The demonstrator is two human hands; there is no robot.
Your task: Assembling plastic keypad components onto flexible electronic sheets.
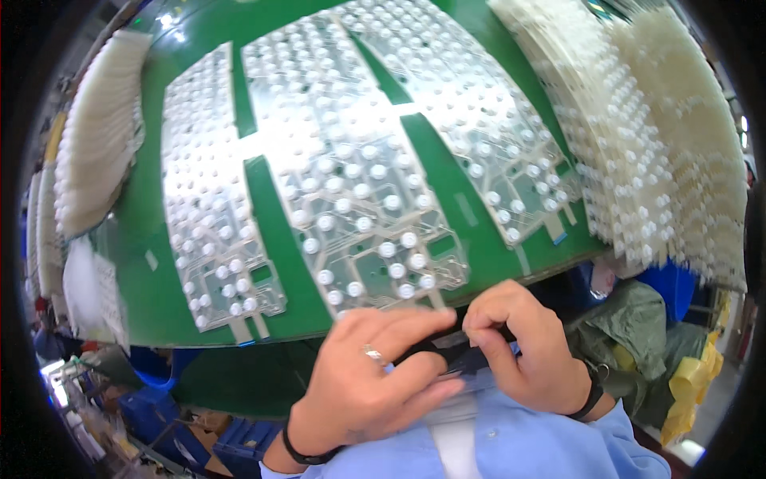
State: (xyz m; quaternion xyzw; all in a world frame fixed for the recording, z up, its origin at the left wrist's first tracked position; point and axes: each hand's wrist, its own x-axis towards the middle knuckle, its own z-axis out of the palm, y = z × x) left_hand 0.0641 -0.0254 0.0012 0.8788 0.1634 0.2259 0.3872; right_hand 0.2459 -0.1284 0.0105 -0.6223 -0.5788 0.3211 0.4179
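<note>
Both my hands are raised near each other in front of my body, just off the near table edge. My left hand point(371, 379), with a ring on one finger, has its thumb and a bent finger pinched together. A thin sliver shows at their tips, too small to name. The upper finger stretches toward my right hand point(531, 351), whose thumb and curled forefinger are pressed together. Whatever lies in that pinch is hidden. Beyond my hands, a clear flexible circuit sheet point(343, 172) with many white domes lies flat, its near end partly behind my left hand.
Similar sheets lie to the left point(211, 203) and right point(467, 104) on the green table point(291, 219). Thick stacks of dotted sheets stand at the right point(622, 136) and left point(100, 128). Below are blue bins point(163, 419) and a grey-green bag point(630, 319).
</note>
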